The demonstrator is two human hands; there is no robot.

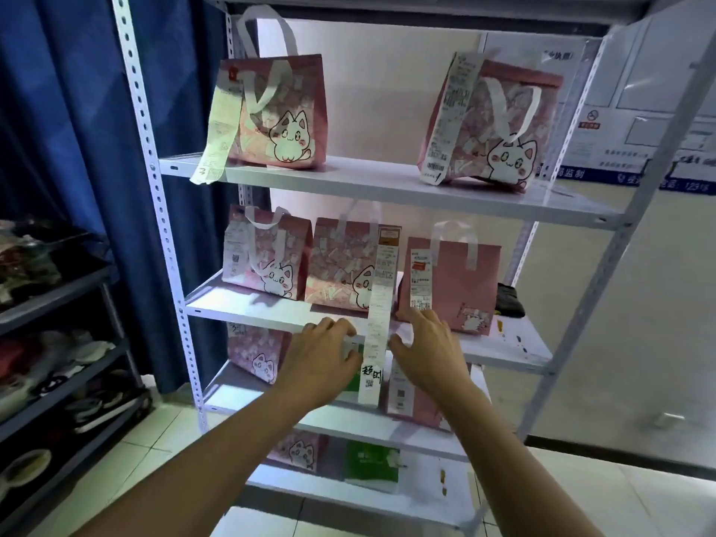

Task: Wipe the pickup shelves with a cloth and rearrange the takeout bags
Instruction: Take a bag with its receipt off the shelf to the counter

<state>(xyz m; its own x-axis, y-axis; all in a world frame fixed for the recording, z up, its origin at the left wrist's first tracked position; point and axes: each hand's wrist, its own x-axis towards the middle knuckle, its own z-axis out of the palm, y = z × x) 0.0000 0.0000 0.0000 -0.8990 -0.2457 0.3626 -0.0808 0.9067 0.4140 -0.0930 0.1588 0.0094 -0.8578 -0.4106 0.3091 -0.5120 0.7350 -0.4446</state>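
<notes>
A white metal rack (387,184) holds pink takeout bags with cat prints. Two bags (275,110) (492,125) stand on the upper shelf. The middle shelf (248,304) carries three: a left bag (267,257), a centre bag (345,265) with a long receipt (377,335) hanging over the shelf edge, and a plainer right bag (453,277). My left hand (325,354) and my right hand (426,350) hover at that shelf's front edge on either side of the receipt, fingers spread, holding nothing. A dark cloth (509,300) lies at the shelf's far right.
Lower shelves hold more pink bags (255,354) and a green bag (372,465). A blue curtain (77,149) hangs to the left, above a dark rack of shoes (50,343). A wall with notices (658,110) lies to the right. The floor is tiled.
</notes>
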